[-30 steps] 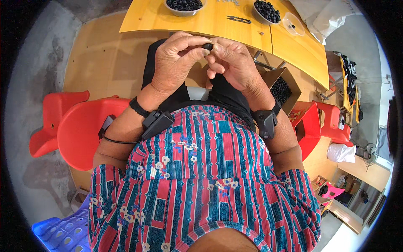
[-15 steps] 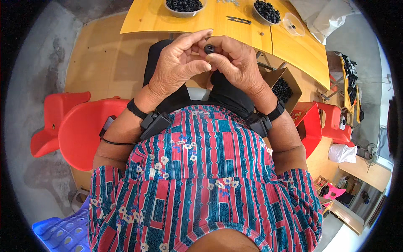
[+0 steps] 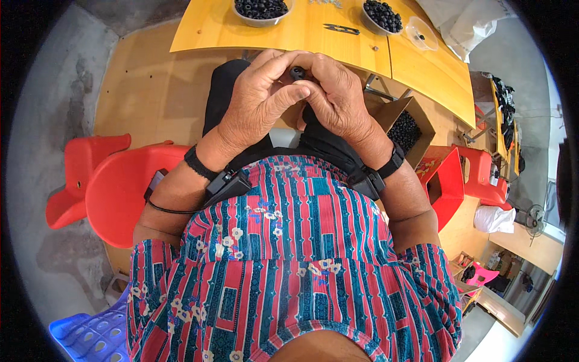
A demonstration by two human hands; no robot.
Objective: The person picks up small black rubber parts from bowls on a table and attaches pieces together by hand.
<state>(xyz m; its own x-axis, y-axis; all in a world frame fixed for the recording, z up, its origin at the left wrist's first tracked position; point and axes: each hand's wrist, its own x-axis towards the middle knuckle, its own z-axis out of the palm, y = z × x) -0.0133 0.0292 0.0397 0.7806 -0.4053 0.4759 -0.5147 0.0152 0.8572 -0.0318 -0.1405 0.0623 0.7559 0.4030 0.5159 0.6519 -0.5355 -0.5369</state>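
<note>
My left hand (image 3: 256,102) and my right hand (image 3: 335,93) meet over my lap, just in front of the table edge. Between them is a small round black part (image 3: 297,73) with a hole in its middle. Fingers of both hands curl around this part, and the two thumbs touch below it. Its underside and some fingertips are hidden. Nearest to the hands on the table lie black thread snips (image 3: 342,28). Two clear bowls there hold similar black pieces: the left bowl (image 3: 263,23) and the right bowl (image 3: 375,28).
The yellow table (image 3: 338,45) spans the top, with a clear lid (image 3: 421,34) and a white bag (image 3: 467,27) at its right. An open cardboard box (image 3: 386,114) of black pieces stands below. Red chairs (image 3: 129,187) are on both sides; a blue plastic crate (image 3: 90,335) is lower left.
My hands have closed in around the black part. My left thumb has come across to meet the right one, and the left fingers now curl against the right hand.
</note>
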